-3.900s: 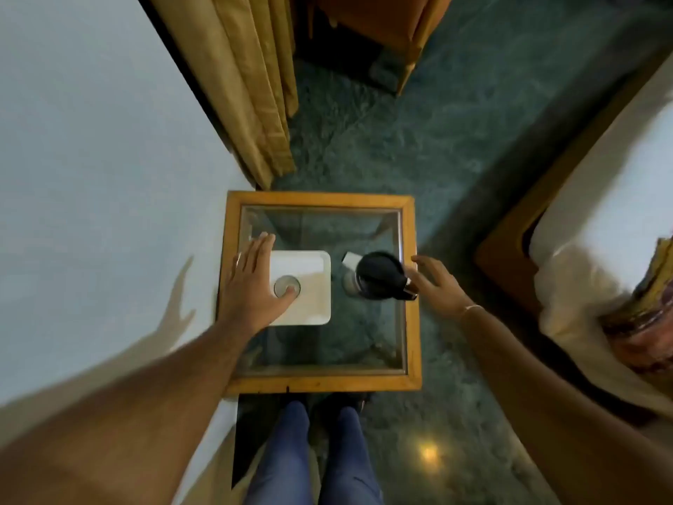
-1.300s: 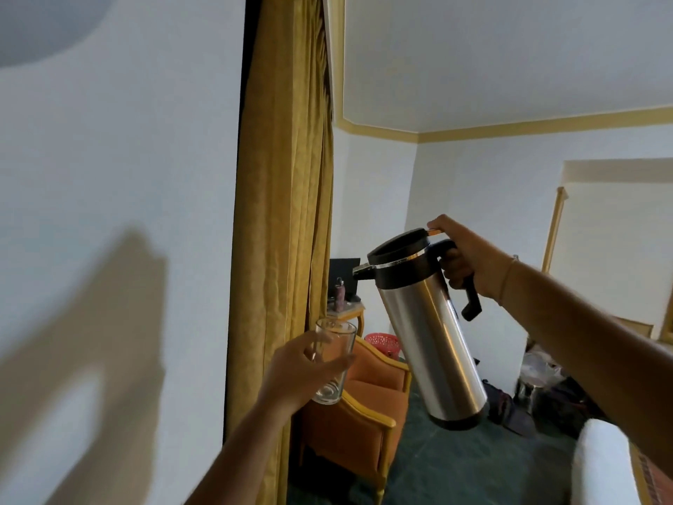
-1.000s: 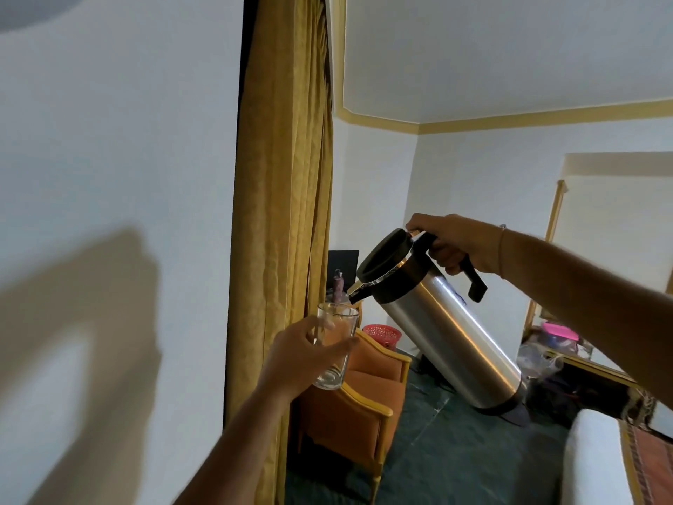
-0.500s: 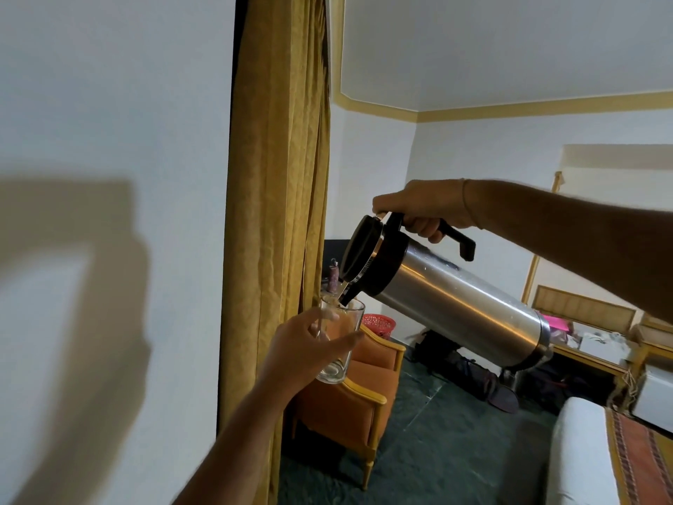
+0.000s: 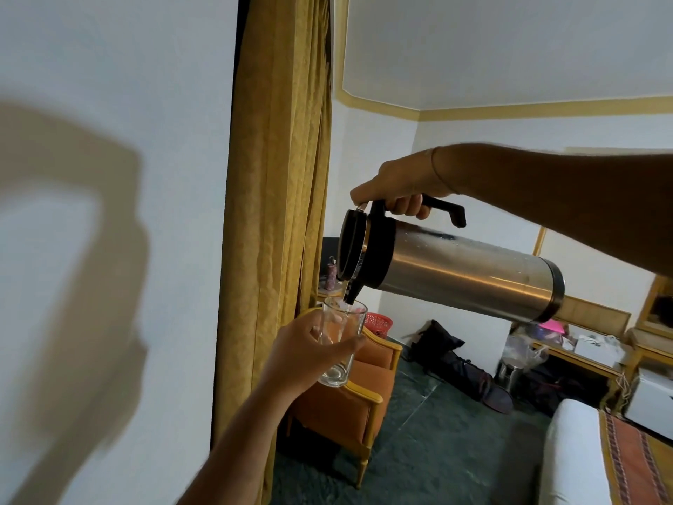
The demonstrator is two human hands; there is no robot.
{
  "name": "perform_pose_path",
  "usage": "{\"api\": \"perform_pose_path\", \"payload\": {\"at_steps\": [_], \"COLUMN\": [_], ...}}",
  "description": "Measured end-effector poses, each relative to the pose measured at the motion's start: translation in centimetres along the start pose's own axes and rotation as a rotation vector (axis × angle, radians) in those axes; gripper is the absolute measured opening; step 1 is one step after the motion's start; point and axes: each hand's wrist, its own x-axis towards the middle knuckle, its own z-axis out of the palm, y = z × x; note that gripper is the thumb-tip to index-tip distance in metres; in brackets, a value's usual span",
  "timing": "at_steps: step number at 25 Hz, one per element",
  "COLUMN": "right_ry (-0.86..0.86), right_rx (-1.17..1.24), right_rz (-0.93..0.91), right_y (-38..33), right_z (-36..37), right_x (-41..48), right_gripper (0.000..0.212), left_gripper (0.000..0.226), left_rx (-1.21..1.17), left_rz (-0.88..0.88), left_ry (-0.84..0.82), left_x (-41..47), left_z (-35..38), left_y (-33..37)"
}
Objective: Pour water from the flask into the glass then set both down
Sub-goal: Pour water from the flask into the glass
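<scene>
A steel flask [image 5: 462, 277] with a black lid and black handle lies almost level in the air, its spout pointing down over a clear glass [image 5: 340, 344]. My right hand [image 5: 404, 187] grips the flask's handle from above. My left hand [image 5: 306, 349] holds the glass upright just below the spout. A thin stream of water runs from the spout into the glass. The glass looks nearly empty, with a little water at its bottom.
A white wall and a gold curtain [image 5: 276, 220] stand close on the left. Below the glass sits an orange armchair [image 5: 349, 406]. A dark bag [image 5: 451, 362] lies on the green floor. A white bed [image 5: 582, 461] fills the lower right corner.
My right hand has tipped the flask further, from slanted to almost level, and its spout has come down over the glass. Water now runs out. The glass has stayed in place.
</scene>
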Motion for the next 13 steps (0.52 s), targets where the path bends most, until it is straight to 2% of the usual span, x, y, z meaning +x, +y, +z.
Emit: {"api": "perform_pose_path", "payload": {"at_steps": [2, 6, 10, 13], "right_ry": [0.047, -0.001, 0.037, 0.018], "right_rx": [-0.055, -0.079, -0.130, -0.110], "right_rz": [-0.013, -0.023, -0.037, -0.047], "right_y": [-0.3, -1.2, -1.8, -2.1], "right_z": [-0.1, -0.4, -0.7, -1.2], "right_x": [0.1, 0.0, -0.2, -0.4], "right_gripper": [0.043, 0.042, 0.049, 0.051], "left_gripper": [0.057, 0.068, 0.058, 0.071], "left_rx": [-0.018, -0.002, 0.040, 0.053], "left_rz": [-0.003, -0.026, -0.061, -0.065], "left_ry": [-0.011, 0.001, -0.019, -0.006], "left_x": [-0.1, -0.1, -0.1, -0.3], "left_z": [-0.1, -0.6, -0.7, -0.5], "left_y": [0.3, 0.8, 0.7, 0.5]}}
